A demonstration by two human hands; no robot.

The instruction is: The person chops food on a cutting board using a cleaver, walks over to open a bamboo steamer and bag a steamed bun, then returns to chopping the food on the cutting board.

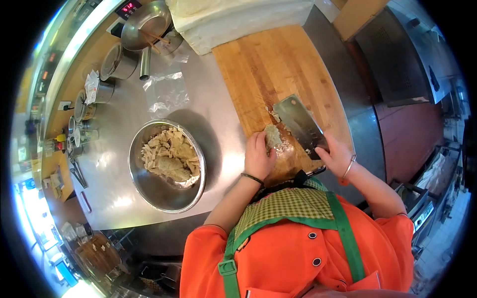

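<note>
My right hand (pixel 336 155) grips a cleaver (pixel 299 123), its broad blade tilted over the wooden cutting board (pixel 258 64). To the left of the blade lies a pale, cooked-looking piece of meat (pixel 272 137), with small crumbs near its far end. My left hand (pixel 259 158) is closed against the near left side of that piece, fingers curled and thumb by its near end. Left of the board stands a large metal bowl (pixel 200 186) holding chopped pale pieces and a bigger lump (pixel 174 168). The cleaver's handle is mostly hidden in my right hand.
A clear plastic bag (pixel 166 93) lies on the steel counter (pixel 121 119) behind the bowl. Pans and pots, including a steel wok (pixel 146 25) with chopsticks, line the left rear edge. A white foam-like block (pixel 238 20) borders the board's far end. Tongs (pixel 78 174) lie far left.
</note>
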